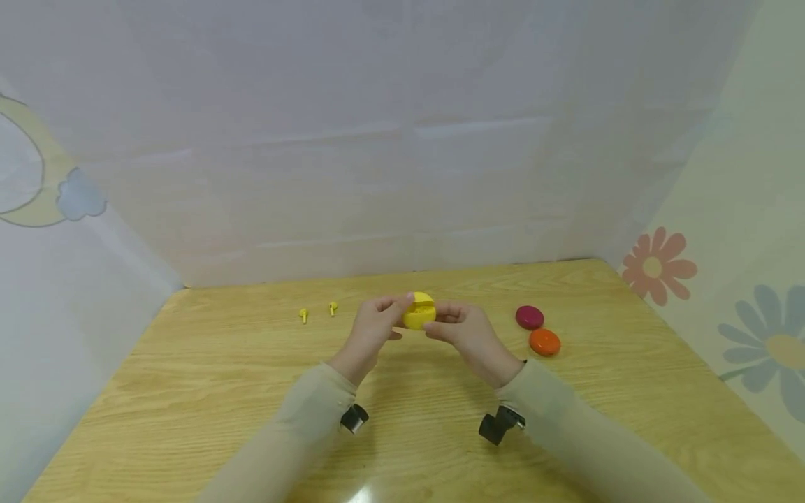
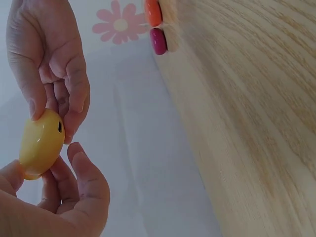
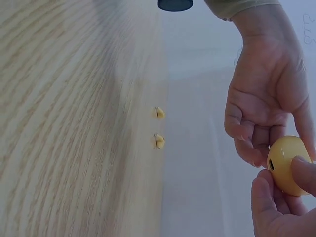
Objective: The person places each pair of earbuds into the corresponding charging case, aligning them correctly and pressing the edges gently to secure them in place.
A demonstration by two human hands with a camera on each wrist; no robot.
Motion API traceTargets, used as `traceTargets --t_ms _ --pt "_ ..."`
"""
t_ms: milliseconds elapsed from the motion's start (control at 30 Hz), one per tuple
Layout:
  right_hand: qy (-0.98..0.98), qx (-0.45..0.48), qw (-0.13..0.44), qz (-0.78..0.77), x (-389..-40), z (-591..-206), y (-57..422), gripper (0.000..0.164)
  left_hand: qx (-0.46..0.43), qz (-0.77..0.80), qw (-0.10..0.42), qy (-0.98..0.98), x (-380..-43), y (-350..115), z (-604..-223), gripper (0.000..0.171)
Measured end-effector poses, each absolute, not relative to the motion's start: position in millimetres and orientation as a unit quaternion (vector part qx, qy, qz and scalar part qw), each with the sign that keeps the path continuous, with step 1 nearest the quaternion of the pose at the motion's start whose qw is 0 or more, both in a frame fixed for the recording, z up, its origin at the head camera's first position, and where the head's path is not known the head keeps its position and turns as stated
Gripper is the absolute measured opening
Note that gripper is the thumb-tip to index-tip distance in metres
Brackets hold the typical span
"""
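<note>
A round, glossy yellow earbud case (image 1: 418,321) is held up above the table between both hands, its lid partly raised in the head view. My left hand (image 1: 374,327) pinches its left side, thumb on the front near the lid. From the other side, my right hand (image 1: 470,337) grips it between thumb and fingers. A small dark port shows on the case (image 2: 41,140) in the left wrist view. Two yellow earbuds, one earbud (image 1: 304,315) and another earbud (image 1: 333,308), lie on the table to the left of the hands.
On the right of the wooden table (image 1: 207,391) sit a magenta round case (image 1: 530,317) and an orange round case (image 1: 544,342), close together. A pale wall covering (image 1: 327,188) stands behind the table's far edge. Side panels carry a moon and flowers.
</note>
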State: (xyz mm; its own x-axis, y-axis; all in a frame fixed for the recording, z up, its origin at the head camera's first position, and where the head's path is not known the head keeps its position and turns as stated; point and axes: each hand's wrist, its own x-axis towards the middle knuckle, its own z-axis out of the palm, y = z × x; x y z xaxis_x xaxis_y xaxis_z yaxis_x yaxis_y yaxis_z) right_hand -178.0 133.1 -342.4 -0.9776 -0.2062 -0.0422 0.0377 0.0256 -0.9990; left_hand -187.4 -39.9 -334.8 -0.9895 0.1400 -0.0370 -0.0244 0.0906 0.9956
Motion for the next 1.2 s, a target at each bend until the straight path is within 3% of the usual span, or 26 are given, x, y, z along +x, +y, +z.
traceTargets --t_ms 267,700,1200 --pt "0.709 -0.061 0.090 -0.697 -174.4 -343.4 130.8 0.025 0.001 0.675 0.079 0.733 -186.2 -41.0 -333.3 0.050" --pt "0.700 -0.047 0.098 -0.706 -174.5 -344.7 131.8 0.029 0.015 0.660 0.101 0.744 -187.9 -48.2 -336.2 0.055" --pt "0.687 -0.048 0.100 -0.718 -174.8 -342.5 133.2 0.032 -0.004 0.640 0.085 0.764 -187.1 -80.3 -348.1 0.047"
